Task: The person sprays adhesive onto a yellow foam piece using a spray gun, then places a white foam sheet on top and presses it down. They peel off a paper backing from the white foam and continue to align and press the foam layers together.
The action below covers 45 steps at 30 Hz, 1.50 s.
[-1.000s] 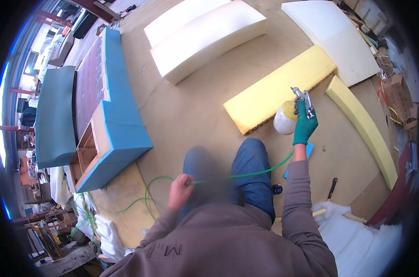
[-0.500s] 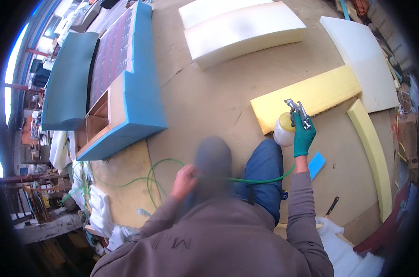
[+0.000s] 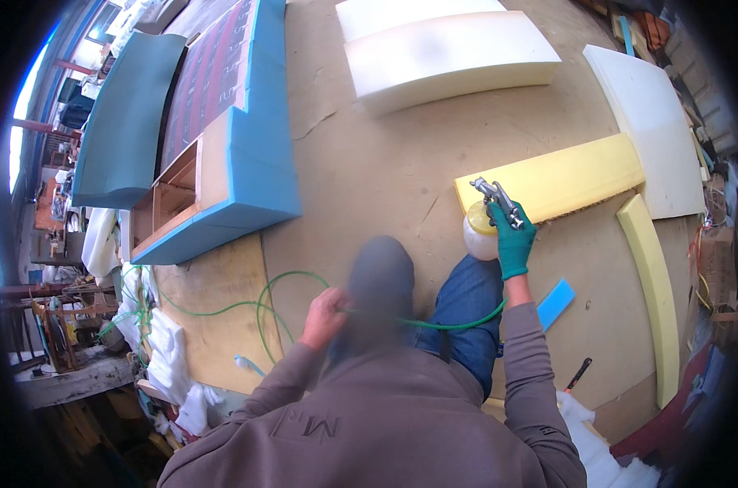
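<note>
My right hand point(image 3: 515, 246), in a green glove, is closed around a metal spray gun point(image 3: 503, 202) with a pale cup point(image 3: 480, 236) hanging below it. The gun is by the near left end of a yellow foam block point(image 3: 560, 180). From it a green hose point(image 3: 465, 326) sags across my thighs to my bare left hand point(image 3: 325, 317), whose fingers are wrapped round the hose. A grey blur over my left knee partly hides the fingertips and that stretch of hose. Beyond my left hand the hose loops over a plywood sheet point(image 3: 214, 342).
At left stands a frame point(image 3: 255, 175) covered in blue foam, with open wooden compartments. White foam blocks point(image 3: 458, 53) lie ahead, a white slab point(image 3: 653, 130) and curved yellow strip point(image 3: 652, 301) at right. A blue foam piece point(image 3: 557, 304) and a black-handled tool point(image 3: 579, 373) lie near my right arm.
My right hand and the spray gun have shifted left, toward the yellow block's left end, and the hose sags lower. The view has tilted slightly; my left hand keeps its grip.
</note>
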Each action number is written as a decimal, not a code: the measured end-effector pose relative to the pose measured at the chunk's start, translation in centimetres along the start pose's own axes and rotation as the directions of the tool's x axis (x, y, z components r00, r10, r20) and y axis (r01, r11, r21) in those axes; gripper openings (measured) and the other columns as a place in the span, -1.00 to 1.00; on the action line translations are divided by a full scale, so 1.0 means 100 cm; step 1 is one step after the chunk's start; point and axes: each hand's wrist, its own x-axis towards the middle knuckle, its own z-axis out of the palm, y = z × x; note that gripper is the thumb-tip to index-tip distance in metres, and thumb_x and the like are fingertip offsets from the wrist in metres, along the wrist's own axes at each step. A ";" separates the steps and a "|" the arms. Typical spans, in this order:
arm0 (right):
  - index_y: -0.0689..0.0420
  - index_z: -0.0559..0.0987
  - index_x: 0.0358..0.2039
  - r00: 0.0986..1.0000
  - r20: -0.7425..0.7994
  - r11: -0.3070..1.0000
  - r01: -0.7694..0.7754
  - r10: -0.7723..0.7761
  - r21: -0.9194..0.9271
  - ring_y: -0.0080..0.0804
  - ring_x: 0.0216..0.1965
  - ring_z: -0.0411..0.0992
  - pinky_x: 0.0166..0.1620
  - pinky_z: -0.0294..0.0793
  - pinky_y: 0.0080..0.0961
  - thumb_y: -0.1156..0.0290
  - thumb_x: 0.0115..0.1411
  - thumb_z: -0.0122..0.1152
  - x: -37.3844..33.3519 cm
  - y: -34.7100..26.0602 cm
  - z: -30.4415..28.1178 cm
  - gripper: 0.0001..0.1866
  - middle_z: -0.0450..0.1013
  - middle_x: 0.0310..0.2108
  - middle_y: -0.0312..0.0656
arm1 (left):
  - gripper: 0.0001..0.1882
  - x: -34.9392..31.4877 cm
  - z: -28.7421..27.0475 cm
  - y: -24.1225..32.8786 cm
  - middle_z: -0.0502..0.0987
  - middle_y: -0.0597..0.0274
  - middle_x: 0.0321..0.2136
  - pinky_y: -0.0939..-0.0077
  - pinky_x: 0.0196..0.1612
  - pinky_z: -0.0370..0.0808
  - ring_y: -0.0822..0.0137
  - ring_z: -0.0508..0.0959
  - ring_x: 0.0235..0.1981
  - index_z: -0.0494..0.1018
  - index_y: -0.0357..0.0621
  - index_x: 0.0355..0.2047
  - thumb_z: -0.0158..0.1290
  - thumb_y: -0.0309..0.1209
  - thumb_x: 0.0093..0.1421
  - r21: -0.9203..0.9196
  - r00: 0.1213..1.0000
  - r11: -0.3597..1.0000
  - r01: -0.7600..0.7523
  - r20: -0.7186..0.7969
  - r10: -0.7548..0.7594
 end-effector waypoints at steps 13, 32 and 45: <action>0.28 0.77 -0.10 0.985 -0.172 0.995 0.023 -0.006 0.095 -0.62 -0.30 0.61 -0.20 0.57 -0.56 0.47 0.40 0.43 0.006 -0.002 -0.005 -0.85 0.71 -0.29 -0.30 | -0.88 0.005 -0.002 0.010 0.42 0.17 -0.49 0.28 -0.31 0.43 0.22 0.46 -0.43 0.63 -0.21 -0.29 0.34 -0.47 0.20 -0.044 0.999 0.999 0.026 -0.019 -0.027; 0.25 0.77 -0.04 0.732 -0.681 0.996 0.065 -0.009 0.058 -0.57 -0.32 0.58 -0.19 0.58 -0.50 0.29 0.44 0.42 0.067 -0.030 -0.117 -0.72 0.70 -0.29 -0.30 | -0.85 0.020 0.000 0.038 0.43 0.15 -0.48 0.27 -0.29 0.42 0.17 0.47 -0.42 0.61 -0.21 -0.30 0.33 -0.51 0.11 -0.003 0.996 1.000 -0.017 0.090 0.017; 0.21 0.66 0.19 0.941 -0.336 0.973 0.106 -0.032 0.205 -0.40 0.06 0.60 0.16 0.59 -0.33 0.20 0.54 0.30 0.055 -0.017 -0.073 -0.61 0.65 0.01 -0.22 | -0.71 -0.024 -0.006 -0.068 0.66 -0.07 -0.27 0.10 -0.14 0.62 -0.05 0.70 -0.24 0.66 -0.21 -0.09 0.29 -0.42 0.17 0.123 0.988 0.992 0.023 0.148 -0.041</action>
